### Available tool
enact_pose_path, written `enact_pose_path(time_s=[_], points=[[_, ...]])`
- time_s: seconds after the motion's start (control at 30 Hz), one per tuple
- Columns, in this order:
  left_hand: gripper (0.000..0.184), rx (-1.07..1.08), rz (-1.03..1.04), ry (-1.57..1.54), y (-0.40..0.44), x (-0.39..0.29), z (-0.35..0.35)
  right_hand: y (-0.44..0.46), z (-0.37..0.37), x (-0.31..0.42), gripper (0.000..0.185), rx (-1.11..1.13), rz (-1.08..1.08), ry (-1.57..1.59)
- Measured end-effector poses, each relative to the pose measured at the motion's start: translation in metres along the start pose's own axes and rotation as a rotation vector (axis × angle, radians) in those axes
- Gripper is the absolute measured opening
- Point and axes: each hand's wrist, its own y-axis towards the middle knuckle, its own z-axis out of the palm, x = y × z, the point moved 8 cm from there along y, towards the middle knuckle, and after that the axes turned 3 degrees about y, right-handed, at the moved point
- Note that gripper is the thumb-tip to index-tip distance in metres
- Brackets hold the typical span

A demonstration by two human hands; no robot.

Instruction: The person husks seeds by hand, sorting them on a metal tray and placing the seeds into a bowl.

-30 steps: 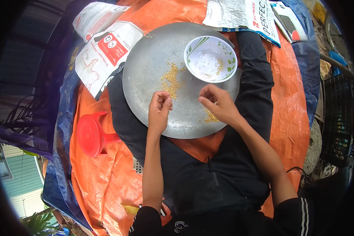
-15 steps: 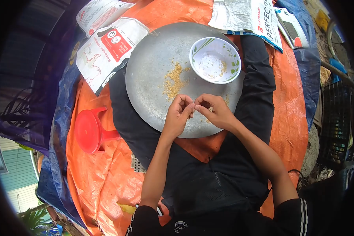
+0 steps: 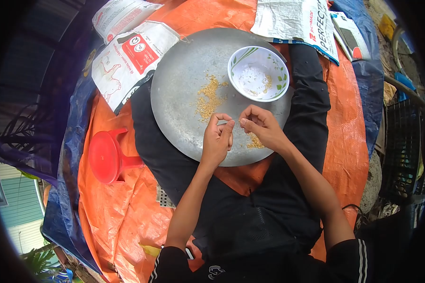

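Note:
Both hands hover above a round grey metal tray [image 3: 174,85] with golden, husk-like grains on it. My left hand [image 3: 217,137] has thumb and forefinger brought together, and whatever they pinch is too small to name. Close on its right, my right hand [image 3: 263,127] also pinches, with a tiny pale speck at its fingertips. One pile of golden grains [image 3: 208,99] lies beyond my left hand. A smaller grain pile [image 3: 255,141] sits beneath my right hand. At the tray's far right stands a white bowl [image 3: 233,78] with green leaf patterns, holding white bits and some golden grains.
My legs in black trousers flank the tray. A red plastic stool [image 3: 106,158] lies tipped at left on the orange tarpaulin [image 3: 123,217]. Printed sacks [image 3: 127,61] lie at far left, another white sack [image 3: 288,21] at far right. A black crate [image 3: 401,146] stands at the right edge.
My hands have drawn apart, from fingertips touching to a small gap. The right hand has moved slightly right and up, uncovering more of the small grain pile.

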Motion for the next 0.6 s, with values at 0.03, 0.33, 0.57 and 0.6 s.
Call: enact_pose_path(time_s=[0.03, 0.33, 0.57, 0.6], points=[[0.019, 0.001, 0.000, -0.001, 0.000, 0.000, 0.001, 0.000, -0.001, 0.001, 0.011, -0.007, -0.006, 0.014], [0.014, -0.084, 0.236, 0.627, 0.007, -0.007, 0.003, 0.000, -0.011, 0.005, 0.012, -0.035, -0.025, 0.033], [0.013, -0.145, 0.252, 0.345, -0.003, -0.024, -0.012, 0.000, -0.016, -0.001, 0.013, -0.045, 0.032, -0.026], [0.013, -0.147, 0.351, 0.385, -0.005, -0.034, -0.008, -0.001, -0.013, -0.003, 0.014, -0.022, 0.047, -0.041]])
